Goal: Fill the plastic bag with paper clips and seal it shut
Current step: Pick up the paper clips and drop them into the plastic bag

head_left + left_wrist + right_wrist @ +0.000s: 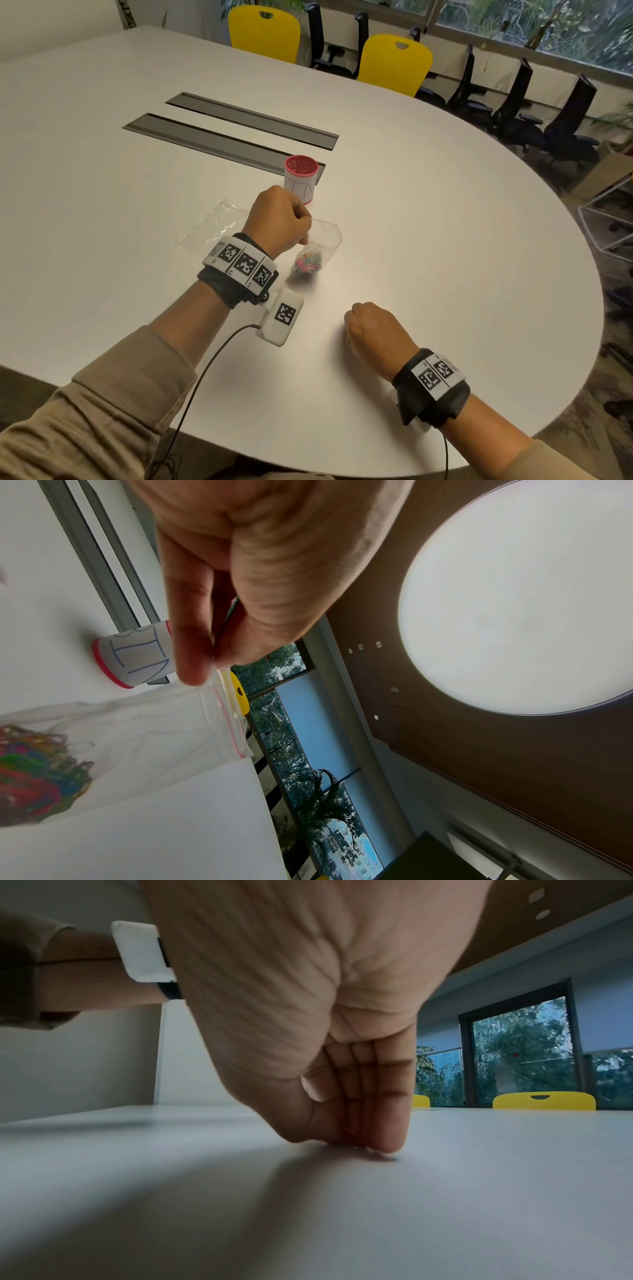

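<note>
A small clear zip bag [323,240] hangs upright over the white table [445,240], its mouth open. A heap of coloured paper clips [308,262] fills its bottom. My left hand [303,236] pinches the bag's top edge between thumb and forefinger. In the left wrist view the pinch [212,658] sits at the end of the red zip line of the bag [154,723], with the paper clips [34,772] low at the left. My right hand [352,329] rests on the table nearer me, apart from the bag. Its fingers [363,1096] are curled tight against the thumb, fingertips on the surface; nothing shows plainly inside.
A red-rimmed round container [301,180] with a white label stands just behind the bag. A second, flat empty plastic bag [212,226] lies to the left of my left hand. Two grey hatch strips [219,142] run across the table further back. Yellow chairs [263,32] line the far edge.
</note>
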